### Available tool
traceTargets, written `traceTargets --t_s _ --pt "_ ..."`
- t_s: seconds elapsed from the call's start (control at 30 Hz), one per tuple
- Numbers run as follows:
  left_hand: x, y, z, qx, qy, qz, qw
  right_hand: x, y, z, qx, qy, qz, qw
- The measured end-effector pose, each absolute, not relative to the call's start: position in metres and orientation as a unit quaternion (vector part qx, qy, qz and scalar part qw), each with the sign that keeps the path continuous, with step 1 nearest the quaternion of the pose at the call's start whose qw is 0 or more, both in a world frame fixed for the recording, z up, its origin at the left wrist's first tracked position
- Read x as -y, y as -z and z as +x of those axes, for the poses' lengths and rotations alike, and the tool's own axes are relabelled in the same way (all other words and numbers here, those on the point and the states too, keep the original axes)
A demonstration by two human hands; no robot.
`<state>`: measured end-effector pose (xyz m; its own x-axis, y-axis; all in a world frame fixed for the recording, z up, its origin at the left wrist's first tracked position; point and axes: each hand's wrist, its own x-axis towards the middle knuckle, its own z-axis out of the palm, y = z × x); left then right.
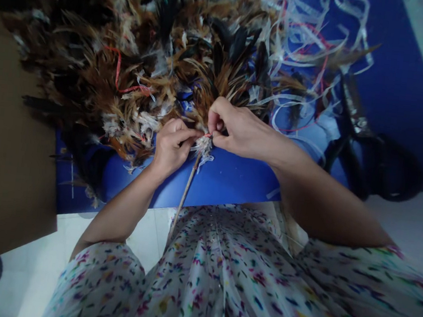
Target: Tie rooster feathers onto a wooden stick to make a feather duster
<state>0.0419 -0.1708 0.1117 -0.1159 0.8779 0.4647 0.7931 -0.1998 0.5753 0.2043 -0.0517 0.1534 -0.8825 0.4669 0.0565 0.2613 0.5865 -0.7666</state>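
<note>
The left hand (171, 144) comes up from the lower left, thumb and forefinger pinched at the red tie (208, 135). The right hand (241, 129) reaches in from the right, wrist bent, its fingers clamped on the tie too. The feather bundle (205, 95) fans out beyond both hands; its one stick (185, 191) slants past the table's (228, 175) near edge. A bare strip lies between hands and edge. Feathers (93, 65), too many to count, crowd the left; one pair of scissors (360, 139) and tangled ribbons (305, 17) lie right.
</note>
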Motion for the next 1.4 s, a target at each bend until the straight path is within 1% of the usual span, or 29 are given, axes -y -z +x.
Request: traceTargets --t_s 0.27,0.43,0.57,0.63,0.73,0.8,0.93,1.03,1.13,1.2,1.3,1.37,1.4 --pt "0.171 -0.108 0.040 -0.634 -0.403 0.658 0.048 0.050 -0.153 0.205 0.878 -0.416 -0.202 0.123" --pt "0.169 -0.113 0.036 -0.653 -0.382 0.645 0.104 0.048 -0.148 0.207 0.866 -0.439 -0.191 0.147" --pt "0.167 -0.115 0.029 -0.670 -0.406 0.607 0.130 0.048 -0.148 0.214 0.845 -0.462 -0.197 0.182" --pt "0.167 -0.117 0.027 -0.683 -0.422 0.587 0.107 0.051 -0.151 0.221 0.839 -0.446 -0.232 0.211" --pt "0.169 -0.123 0.029 -0.696 -0.424 0.579 0.035 0.059 -0.153 0.233 0.825 -0.395 -0.320 0.248" --pt "0.173 -0.128 0.034 -0.703 -0.394 0.592 0.009 0.064 -0.149 0.238 0.820 -0.376 -0.355 0.247" --pt "0.181 -0.131 0.050 -0.727 -0.254 0.637 0.045 0.068 -0.141 0.241 0.830 -0.363 -0.355 0.232" --pt "0.185 -0.129 0.061 -0.744 -0.168 0.647 0.031 0.066 -0.147 0.242 0.841 -0.325 -0.369 0.226" --pt "0.185 -0.127 0.064 -0.754 -0.146 0.640 0.031 0.063 -0.161 0.250 0.861 -0.272 -0.379 0.203" --pt "0.184 -0.127 0.062 -0.758 -0.174 0.626 0.059 0.063 -0.170 0.259 0.881 -0.220 -0.383 0.166" --pt "0.180 -0.129 0.053 -0.750 -0.265 0.592 0.131 0.065 -0.175 0.274 0.900 -0.130 -0.411 0.064" --pt "0.178 -0.131 0.049 -0.730 -0.349 0.549 0.209 0.066 -0.171 0.283 0.898 -0.100 -0.429 -0.012" --pt "0.177 -0.132 0.047 -0.714 -0.391 0.520 0.260 0.067 -0.168 0.286 0.896 -0.101 -0.432 -0.036"
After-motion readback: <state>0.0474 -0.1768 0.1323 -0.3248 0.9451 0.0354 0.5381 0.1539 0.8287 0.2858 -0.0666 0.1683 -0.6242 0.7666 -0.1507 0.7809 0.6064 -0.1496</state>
